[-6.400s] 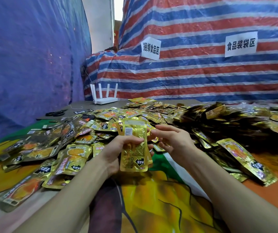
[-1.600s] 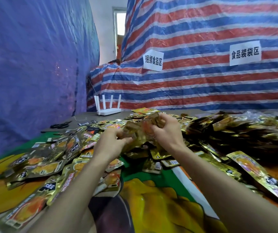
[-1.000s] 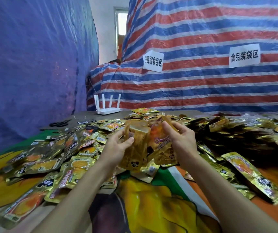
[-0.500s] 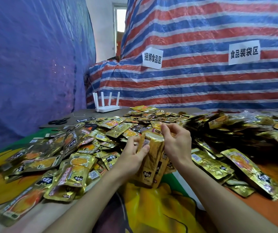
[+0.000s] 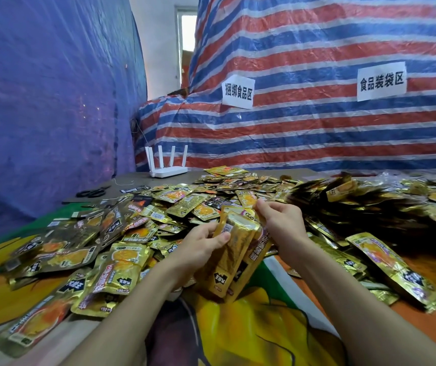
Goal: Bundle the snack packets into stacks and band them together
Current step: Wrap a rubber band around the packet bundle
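Observation:
A small stack of gold snack packets (image 5: 234, 256) stands nearly upright in front of me, its lower end just above the printed cloth. My left hand (image 5: 201, 247) grips the stack from the left, thumb across the front packet. At the stack's top right edge my right hand (image 5: 281, 220) pinches the packets with curled fingers. Loose gold packets (image 5: 121, 233) lie scattered over the table to the left and behind. No band shows on the stack.
A dense heap of dark gold packets (image 5: 356, 207) fills the right side. A white router (image 5: 168, 163) stands at the back, black scissors (image 5: 91, 192) at the back left. Blue and striped tarpaulins wall the table (image 5: 238, 326), which a colourful printed cloth covers.
Six seconds ago I held one stack; I then gathered more packets from the pile. Over the last second both hands drew them together into one stack and lowered it towards me.

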The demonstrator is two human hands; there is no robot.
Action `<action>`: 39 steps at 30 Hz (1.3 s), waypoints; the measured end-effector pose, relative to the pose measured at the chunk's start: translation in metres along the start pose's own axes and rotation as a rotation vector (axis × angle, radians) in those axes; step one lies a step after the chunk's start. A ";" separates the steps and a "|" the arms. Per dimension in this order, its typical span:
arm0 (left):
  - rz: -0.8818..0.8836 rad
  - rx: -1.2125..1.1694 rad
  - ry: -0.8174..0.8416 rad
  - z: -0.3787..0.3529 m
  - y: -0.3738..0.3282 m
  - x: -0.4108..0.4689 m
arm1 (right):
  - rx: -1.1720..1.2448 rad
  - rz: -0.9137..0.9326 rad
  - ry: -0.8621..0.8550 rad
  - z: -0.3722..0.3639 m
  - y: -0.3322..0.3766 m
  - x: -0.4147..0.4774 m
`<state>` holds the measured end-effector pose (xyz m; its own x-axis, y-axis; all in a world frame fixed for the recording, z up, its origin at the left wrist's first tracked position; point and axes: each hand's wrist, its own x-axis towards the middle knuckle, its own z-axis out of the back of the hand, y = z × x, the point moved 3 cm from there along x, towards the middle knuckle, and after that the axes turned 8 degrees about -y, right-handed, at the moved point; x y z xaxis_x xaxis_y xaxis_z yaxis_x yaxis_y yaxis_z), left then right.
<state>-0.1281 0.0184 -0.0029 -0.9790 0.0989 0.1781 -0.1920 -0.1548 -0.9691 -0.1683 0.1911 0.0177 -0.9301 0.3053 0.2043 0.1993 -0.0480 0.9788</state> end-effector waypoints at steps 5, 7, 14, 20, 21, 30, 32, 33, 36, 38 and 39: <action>0.072 -0.045 0.160 0.014 -0.003 -0.005 | -0.007 0.056 -0.013 0.009 0.003 0.006; 0.115 -0.087 0.231 0.015 -0.003 -0.007 | 0.052 0.011 -0.042 0.014 0.002 0.008; 0.039 -0.210 -0.206 0.012 0.000 0.005 | -0.002 -0.074 0.085 -0.008 -0.010 -0.005; -0.140 -0.273 -0.346 -0.002 0.001 0.004 | 0.123 -0.130 -0.019 -0.038 -0.013 -0.024; -0.127 -0.301 -0.302 -0.008 0.003 0.003 | 0.127 -0.109 -0.047 -0.040 -0.014 -0.025; -0.150 -0.215 -0.247 -0.014 0.015 0.002 | 0.220 -0.018 -0.064 -0.031 -0.016 -0.027; -0.156 -0.201 -0.269 -0.010 0.017 0.001 | 0.213 -0.004 -0.043 -0.031 -0.015 -0.029; -0.178 -0.180 -0.291 -0.008 0.017 0.001 | 0.218 0.000 -0.038 -0.031 -0.014 -0.029; -0.265 -0.123 -0.340 -0.006 0.015 0.000 | 0.258 0.027 -0.065 -0.030 -0.010 -0.032; -0.292 -0.138 -0.329 -0.009 0.015 -0.001 | 0.310 0.029 -0.087 -0.030 -0.007 -0.034; -0.294 -0.162 -0.306 -0.011 0.015 0.000 | 0.336 0.026 -0.094 -0.030 -0.006 -0.034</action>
<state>-0.1299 0.0265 -0.0193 -0.8642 -0.1835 0.4686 -0.4758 -0.0051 -0.8795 -0.1471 0.1520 0.0050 -0.8939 0.3953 0.2112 0.3273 0.2539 0.9102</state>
